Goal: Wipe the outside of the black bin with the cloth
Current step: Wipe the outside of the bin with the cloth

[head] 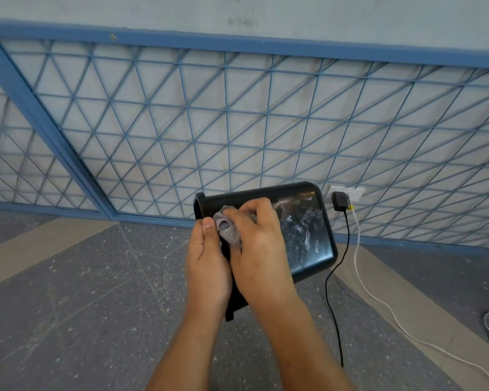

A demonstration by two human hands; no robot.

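Against a blue wire grille, the left hand (206,266) grips the tilted bin (308,238) at its rim while right fingers (246,213), curled on the cloth (227,228), face smears lying rightward.

Left hand (206,266) grips the black bin's (305,238) rim; right hand (261,249) presses grey cloth (227,225) against it
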